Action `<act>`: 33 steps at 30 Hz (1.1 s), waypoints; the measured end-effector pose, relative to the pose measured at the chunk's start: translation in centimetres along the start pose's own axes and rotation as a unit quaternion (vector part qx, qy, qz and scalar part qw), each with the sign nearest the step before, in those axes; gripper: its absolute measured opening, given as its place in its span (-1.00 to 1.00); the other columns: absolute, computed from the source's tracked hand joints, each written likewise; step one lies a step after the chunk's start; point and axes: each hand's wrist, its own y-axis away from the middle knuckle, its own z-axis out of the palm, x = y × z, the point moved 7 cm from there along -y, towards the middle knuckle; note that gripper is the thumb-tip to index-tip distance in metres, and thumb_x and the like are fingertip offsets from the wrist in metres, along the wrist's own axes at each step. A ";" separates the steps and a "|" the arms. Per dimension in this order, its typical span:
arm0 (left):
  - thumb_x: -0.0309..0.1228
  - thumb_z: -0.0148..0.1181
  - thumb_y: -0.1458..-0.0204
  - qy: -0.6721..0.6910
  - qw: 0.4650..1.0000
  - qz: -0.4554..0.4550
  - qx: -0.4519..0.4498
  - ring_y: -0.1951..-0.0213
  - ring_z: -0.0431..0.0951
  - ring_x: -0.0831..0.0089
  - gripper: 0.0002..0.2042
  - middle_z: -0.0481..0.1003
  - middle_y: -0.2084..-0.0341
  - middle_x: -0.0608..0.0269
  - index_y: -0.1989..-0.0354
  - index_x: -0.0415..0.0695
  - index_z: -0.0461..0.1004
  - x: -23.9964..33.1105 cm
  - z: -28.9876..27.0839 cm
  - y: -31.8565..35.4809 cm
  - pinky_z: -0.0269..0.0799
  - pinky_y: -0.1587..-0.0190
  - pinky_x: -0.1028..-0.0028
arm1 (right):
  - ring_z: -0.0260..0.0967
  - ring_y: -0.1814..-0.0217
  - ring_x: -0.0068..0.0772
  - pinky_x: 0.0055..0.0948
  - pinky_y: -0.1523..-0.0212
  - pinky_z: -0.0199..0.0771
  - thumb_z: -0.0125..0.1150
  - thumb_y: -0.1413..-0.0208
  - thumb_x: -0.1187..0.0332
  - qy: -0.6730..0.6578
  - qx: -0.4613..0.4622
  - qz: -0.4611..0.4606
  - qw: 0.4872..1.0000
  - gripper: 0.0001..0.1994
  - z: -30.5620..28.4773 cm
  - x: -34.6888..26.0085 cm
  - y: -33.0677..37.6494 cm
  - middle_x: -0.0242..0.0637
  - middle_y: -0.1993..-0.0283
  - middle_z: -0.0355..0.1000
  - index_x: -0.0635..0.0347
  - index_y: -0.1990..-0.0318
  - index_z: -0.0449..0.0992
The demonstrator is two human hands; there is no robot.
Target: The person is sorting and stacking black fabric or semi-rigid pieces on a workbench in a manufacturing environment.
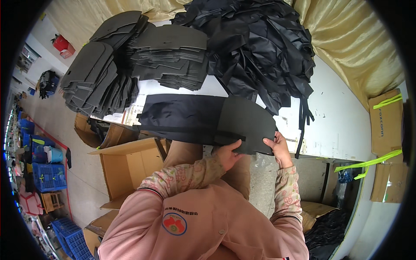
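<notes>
A dark grey foam sheet [248, 116] with a rounded right end lies against a black fabric piece [184, 113] that stretches to the left. The fabric rests over the white table's near edge. My left hand [229, 156] pinches the lower edge where fabric and foam meet, thumb on top. At the foam's lower right, my right hand [279, 148] grips the rounded end with the thumb above and the fingers partly hidden beneath. How far the foam reaches under the fabric is hidden.
Grey foam stacks [171, 52] stand at the table's far left. A heap of black fabric pieces [260, 52] fills the far middle, with straps hanging toward the near edge. Open cardboard boxes [128, 167] sit below left; another box [388, 130] stands at right.
</notes>
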 end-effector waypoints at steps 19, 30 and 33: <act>-0.17 0.18 -0.08 -0.773 0.553 0.204 -0.234 -0.22 0.23 0.13 -0.49 0.26 -0.18 0.05 -0.18 -0.08 0.29 4.0 4.7 6.5 0.13 -0.24 0.08 | 0.48 0.31 -0.22 -0.38 0.29 0.45 0.32 0.00 0.41 0.384 0.147 -0.247 0.878 -0.71 3.7 -9.1 -2.7 -0.12 0.34 0.47 0.28 0.12 0.45; -0.21 0.21 -0.05 -0.816 0.384 0.364 -0.233 -0.36 -0.02 -0.01 -0.46 0.05 -0.32 0.03 -0.22 -0.01 0.25 5.9 2.9 4.7 -0.13 -0.34 -0.04 | 0.45 0.37 0.12 -0.14 0.31 0.46 0.29 0.02 0.24 0.359 0.121 -0.271 0.885 -0.72 20.4 -12.0 -19.5 0.03 0.45 0.48 0.27 0.24 0.53; -0.35 0.21 -0.04 -0.769 0.451 0.418 -0.175 -0.24 0.23 0.05 -0.59 0.29 -0.16 0.03 -0.09 -0.08 0.38 10.5 4.0 6.3 0.11 -0.28 0.13 | 0.43 0.48 -0.06 -0.21 0.43 0.42 0.28 0.02 0.30 0.308 0.106 -0.331 0.886 -0.80 18.1 -16.8 -20.4 -0.13 0.56 0.45 0.23 0.54 0.51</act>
